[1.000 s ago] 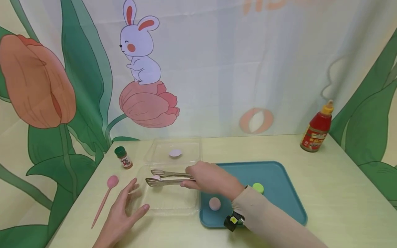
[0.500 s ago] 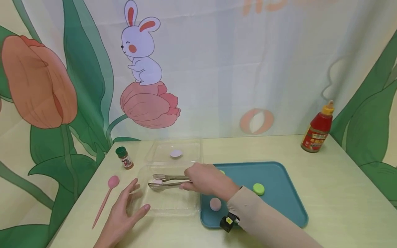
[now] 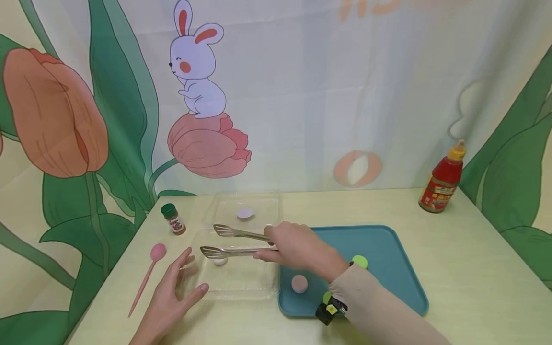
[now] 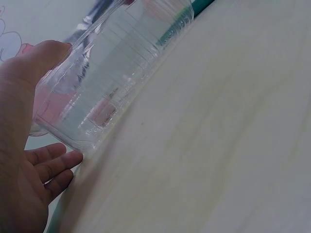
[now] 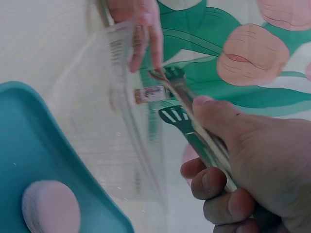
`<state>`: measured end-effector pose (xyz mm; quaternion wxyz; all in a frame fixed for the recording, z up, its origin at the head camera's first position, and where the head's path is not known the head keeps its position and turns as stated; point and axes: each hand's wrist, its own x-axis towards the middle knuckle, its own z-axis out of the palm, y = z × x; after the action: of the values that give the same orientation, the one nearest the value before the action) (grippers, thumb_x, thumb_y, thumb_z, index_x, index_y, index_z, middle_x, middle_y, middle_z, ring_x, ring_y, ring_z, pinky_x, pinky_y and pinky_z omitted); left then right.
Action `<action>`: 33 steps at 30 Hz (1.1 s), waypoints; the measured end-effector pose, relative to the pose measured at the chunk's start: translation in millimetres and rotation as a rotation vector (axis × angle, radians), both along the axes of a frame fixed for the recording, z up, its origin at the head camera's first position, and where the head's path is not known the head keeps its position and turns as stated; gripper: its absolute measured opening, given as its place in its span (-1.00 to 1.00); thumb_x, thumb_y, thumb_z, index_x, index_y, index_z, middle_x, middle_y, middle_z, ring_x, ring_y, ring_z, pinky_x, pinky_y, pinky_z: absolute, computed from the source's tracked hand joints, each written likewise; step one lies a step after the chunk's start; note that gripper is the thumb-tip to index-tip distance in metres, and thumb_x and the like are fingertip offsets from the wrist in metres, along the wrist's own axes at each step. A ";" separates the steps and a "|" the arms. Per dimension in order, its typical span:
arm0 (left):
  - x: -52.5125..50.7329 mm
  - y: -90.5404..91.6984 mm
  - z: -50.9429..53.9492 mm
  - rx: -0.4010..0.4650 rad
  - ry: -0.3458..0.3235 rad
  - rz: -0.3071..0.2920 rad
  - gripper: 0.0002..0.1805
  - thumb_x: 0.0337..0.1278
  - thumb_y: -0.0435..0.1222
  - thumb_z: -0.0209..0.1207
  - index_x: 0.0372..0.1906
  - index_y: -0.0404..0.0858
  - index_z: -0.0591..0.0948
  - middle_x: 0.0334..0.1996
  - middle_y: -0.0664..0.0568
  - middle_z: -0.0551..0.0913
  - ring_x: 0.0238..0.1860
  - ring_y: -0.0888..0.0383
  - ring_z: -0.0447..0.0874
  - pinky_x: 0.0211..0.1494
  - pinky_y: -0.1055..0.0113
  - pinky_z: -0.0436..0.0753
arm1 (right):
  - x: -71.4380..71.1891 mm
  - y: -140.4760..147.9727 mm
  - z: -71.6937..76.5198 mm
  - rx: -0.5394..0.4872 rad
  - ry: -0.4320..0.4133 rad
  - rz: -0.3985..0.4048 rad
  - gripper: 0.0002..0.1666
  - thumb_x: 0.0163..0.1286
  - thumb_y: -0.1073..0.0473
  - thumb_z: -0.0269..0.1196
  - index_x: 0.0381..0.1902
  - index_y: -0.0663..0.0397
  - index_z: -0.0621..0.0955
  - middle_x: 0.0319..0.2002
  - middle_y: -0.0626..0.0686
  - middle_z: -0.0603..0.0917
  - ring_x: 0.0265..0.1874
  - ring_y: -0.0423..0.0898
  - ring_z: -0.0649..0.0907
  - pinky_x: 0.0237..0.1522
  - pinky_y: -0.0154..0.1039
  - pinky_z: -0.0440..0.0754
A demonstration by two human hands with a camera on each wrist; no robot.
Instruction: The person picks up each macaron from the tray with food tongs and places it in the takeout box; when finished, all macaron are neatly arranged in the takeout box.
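My right hand [image 3: 297, 247] grips metal slotted tongs [image 3: 235, 251], their tips spread apart over the clear plastic box [image 3: 246, 280]. Inside the box, below the lower tip, lies a small pale round piece [image 3: 220, 261], partly covered by the tongs. At the box's left side my left hand [image 3: 170, 292] has its fingers and thumb spread; in the left wrist view, fingertips [image 4: 75, 158] are at the box's corner. To the right, a blue tray [image 3: 384, 287] bears a pink round macaron-like piece [image 3: 299, 283] and green ones [image 3: 360, 261], one mostly hidden behind my right wrist.
The box's open lid [image 3: 263, 206] lies behind it, with a whitish oval spot [image 3: 245, 213] on it. A green-capped spice jar [image 3: 174, 220] and a pink spoon [image 3: 151, 270] are at the left. A red sauce bottle [image 3: 442, 182] stands at the back right, before a printed curtain [image 3: 293, 96].
The tongs, earlier closed around the pale round piece, have spread and risen off it. That piece now lies in the box. My left hand has stayed put.
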<state>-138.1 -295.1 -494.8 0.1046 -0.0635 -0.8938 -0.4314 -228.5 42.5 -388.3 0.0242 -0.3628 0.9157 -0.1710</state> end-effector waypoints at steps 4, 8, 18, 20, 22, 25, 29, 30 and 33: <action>0.0 -0.1 -0.3 -0.006 -0.001 0.005 0.05 0.41 -0.07 0.52 0.80 -0.03 0.18 0.56 -0.20 0.51 0.46 -0.20 0.65 0.39 0.85 0.20 | 1.2 15.6 10.8 -0.069 -0.007 -0.059 -0.47 0.62 -0.33 0.34 0.02 0.02 0.69 -0.27 -0.07 0.78 -0.45 -0.24 0.67 -0.39 -0.18 0.67; 0.1 0.4 -0.7 -0.011 -0.007 0.012 0.04 0.41 -0.06 0.52 0.80 -0.02 0.18 0.56 -0.19 0.52 0.46 -0.19 0.66 0.37 0.85 0.20 | 1.9 34.4 21.1 -0.146 -0.040 -0.118 -0.48 0.59 -0.34 0.36 0.05 -0.04 0.68 -0.40 -0.11 0.70 -0.52 -0.21 0.62 -0.46 -0.21 0.57; 0.3 -0.5 -1.2 -0.019 -0.003 0.012 0.04 0.42 -0.07 0.52 0.81 0.02 0.18 0.55 -0.17 0.53 0.44 -0.18 0.67 0.36 0.85 0.19 | 4.9 88.8 37.9 -0.268 0.001 -0.242 -0.43 0.57 -0.37 0.38 0.03 0.00 0.63 -0.61 -0.11 0.41 -0.66 -0.18 0.41 -0.58 -0.24 0.33; 0.5 -0.6 -1.3 -0.011 -0.003 0.008 0.04 0.42 -0.08 0.52 0.81 0.01 0.18 0.55 -0.18 0.53 0.45 -0.19 0.67 0.36 0.85 0.20 | 6.7 100.3 40.9 -0.295 0.003 -0.255 -0.44 0.58 -0.38 0.36 0.05 -0.02 0.63 -0.60 -0.11 0.42 -0.66 -0.17 0.42 -0.58 -0.24 0.34; 0.7 -0.5 -1.9 -0.008 -0.002 0.008 0.04 0.42 -0.09 0.52 0.81 0.02 0.18 0.55 -0.18 0.53 0.45 -0.20 0.67 0.36 0.84 0.21 | 10.1 111.9 43.5 -0.319 0.007 -0.269 -0.47 0.59 -0.37 0.36 0.04 -0.05 0.64 -0.60 -0.11 0.43 -0.66 -0.16 0.41 -0.57 -0.24 0.35; 0.7 -0.6 -2.1 -0.004 -0.004 0.006 0.04 0.42 -0.09 0.51 0.81 0.02 0.17 0.54 -0.19 0.53 0.45 -0.20 0.66 0.37 0.84 0.21 | 16.4 129.6 46.5 -0.330 0.026 -0.300 -0.51 0.60 -0.33 0.37 0.04 -0.06 0.64 -0.59 -0.10 0.43 -0.63 -0.14 0.42 -0.54 -0.23 0.37; 0.8 -0.9 -1.2 -0.008 -0.006 0.008 0.04 0.42 -0.08 0.51 0.81 0.02 0.17 0.55 -0.18 0.54 0.45 -0.19 0.66 0.37 0.84 0.20 | 27.1 152.9 47.5 -0.321 0.047 -0.362 -0.50 0.60 -0.32 0.37 0.07 -0.04 0.63 -0.56 -0.07 0.44 -0.59 -0.11 0.45 -0.52 -0.21 0.40; 0.8 -0.9 -0.8 -0.009 -0.007 0.008 0.04 0.42 -0.08 0.51 0.81 0.03 0.17 0.55 -0.17 0.53 0.45 -0.19 0.66 0.37 0.84 0.20 | 29.6 158.6 47.0 -0.315 0.050 -0.381 -0.48 0.60 -0.32 0.37 0.09 -0.04 0.63 -0.54 -0.06 0.44 -0.58 -0.11 0.46 -0.52 -0.21 0.40; 0.8 -0.7 -0.1 -0.012 -0.011 0.010 0.04 0.42 -0.07 0.51 0.81 0.04 0.17 0.55 -0.17 0.53 0.46 -0.19 0.66 0.36 0.84 0.19 | 36.3 175.3 44.2 -0.300 0.061 -0.419 -0.44 0.61 -0.32 0.36 0.18 0.00 0.63 -0.50 -0.05 0.45 -0.55 -0.10 0.47 -0.53 -0.20 0.40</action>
<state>-137.4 -295.8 -494.9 0.1014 -0.0571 -0.8972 -0.4260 -192.2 217.8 -344.1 -0.0934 -0.1696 0.9357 -0.2950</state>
